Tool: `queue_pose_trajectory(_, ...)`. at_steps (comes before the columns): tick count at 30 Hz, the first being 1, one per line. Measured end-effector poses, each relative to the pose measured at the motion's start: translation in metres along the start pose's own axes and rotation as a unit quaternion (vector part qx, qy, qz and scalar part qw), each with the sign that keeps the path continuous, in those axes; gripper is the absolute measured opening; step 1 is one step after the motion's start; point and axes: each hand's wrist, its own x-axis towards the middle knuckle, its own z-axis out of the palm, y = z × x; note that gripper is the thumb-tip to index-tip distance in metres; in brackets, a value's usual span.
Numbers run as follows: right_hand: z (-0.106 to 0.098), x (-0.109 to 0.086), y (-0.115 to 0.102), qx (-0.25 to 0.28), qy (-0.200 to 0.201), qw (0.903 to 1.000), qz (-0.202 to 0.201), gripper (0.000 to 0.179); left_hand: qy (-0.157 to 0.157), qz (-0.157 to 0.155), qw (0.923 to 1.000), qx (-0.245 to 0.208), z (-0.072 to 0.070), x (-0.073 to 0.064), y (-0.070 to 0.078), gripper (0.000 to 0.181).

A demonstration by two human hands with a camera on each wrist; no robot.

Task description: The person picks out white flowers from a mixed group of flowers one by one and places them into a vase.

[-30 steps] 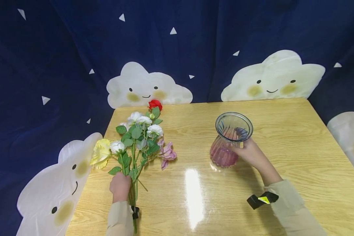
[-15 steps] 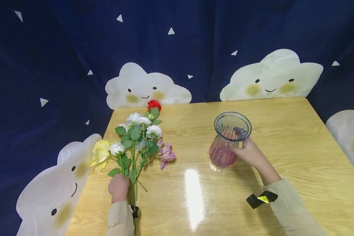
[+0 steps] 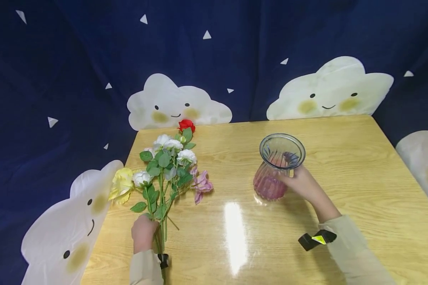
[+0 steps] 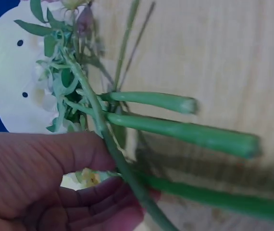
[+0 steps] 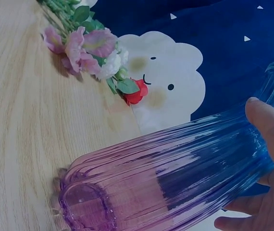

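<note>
On the left of the table lies a bunch of flowers point(image 3: 164, 170) with white, yellow, pink and red blooms and long green stems. My left hand point(image 3: 144, 232) is at the stems below the blooms; up close, its thumb and curled fingers point(image 4: 113, 207) pinch a green stem point(image 4: 96, 103), with other cut stem ends jutting out beside it. To the right, a ribbed glass vase point(image 3: 269, 186), pink below and blue at its flared rim, stands slightly tilted. My right hand point(image 3: 303, 184) grips its neck from the right, thumb point(image 5: 267, 118) on the near side.
The wooden table point(image 3: 242, 154) ends at the back against a dark blue curtain point(image 3: 207, 59) with white cloud shapes. The red rose point(image 3: 187, 126) lies right at the table's back edge, and the yellow bloom point(image 3: 122, 186) overhangs the left edge.
My left hand has slid a little down the stems toward me. The flowers, the vase and my right hand stay in place.
</note>
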Motion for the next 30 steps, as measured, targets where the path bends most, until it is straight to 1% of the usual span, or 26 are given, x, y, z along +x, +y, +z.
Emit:
queue_pose_trajectory(3,-0.002,0.0,0.0,0.003,0.001,1.0,0.002,0.075,0.012,0.018,0.9998,-0.003,0.001,-0.003,-0.001,0.017)
queue_pose_trajectory(5,-0.002,0.0,0.0,0.006,0.003,1.0,0.002,0.074,0.016,0.022,0.9996,-0.002,0.001,-0.004,0.0,0.018)
queue_pose_trajectory(11,-0.001,0.0,-0.001,0.018,-0.001,0.9998,0.006,0.077,0.008,0.021,0.9997,-0.01,-0.002,-0.005,0.001,0.016)
queue_pose_trajectory(14,-0.001,0.0,-0.001,0.017,-0.003,0.9998,0.005,0.077,0.023,0.024,0.9994,-0.01,-0.006,-0.006,0.004,0.017)
queue_pose_trajectory(17,-0.002,0.0,-0.002,0.017,-0.002,0.9998,0.004,0.077,0.049,0.041,0.998,0.001,-0.013,-0.007,0.009,0.021)
queue_pose_trajectory(20,-0.002,0.0,-0.003,0.011,0.0,0.9999,0.005,0.076,0.084,0.058,0.9947,0.01,-0.02,-0.007,0.015,0.023)
queue_pose_trajectory(23,-0.002,0.0,-0.003,0.012,0.001,0.9999,0.003,0.074,0.121,0.066,0.9904,0.004,-0.026,-0.003,0.02,0.024)
queue_pose_trajectory(25,-0.001,0.0,-0.003,0.012,0.001,0.9999,0.001,0.073,0.145,0.069,0.9869,-0.008,-0.03,0.0,0.025,0.022)
queue_pose_trajectory(30,-0.001,0.0,-0.003,0.014,0.002,0.9999,-0.003,0.074,0.2,0.086,0.9756,-0.028,-0.042,0.005,0.045,0.013)
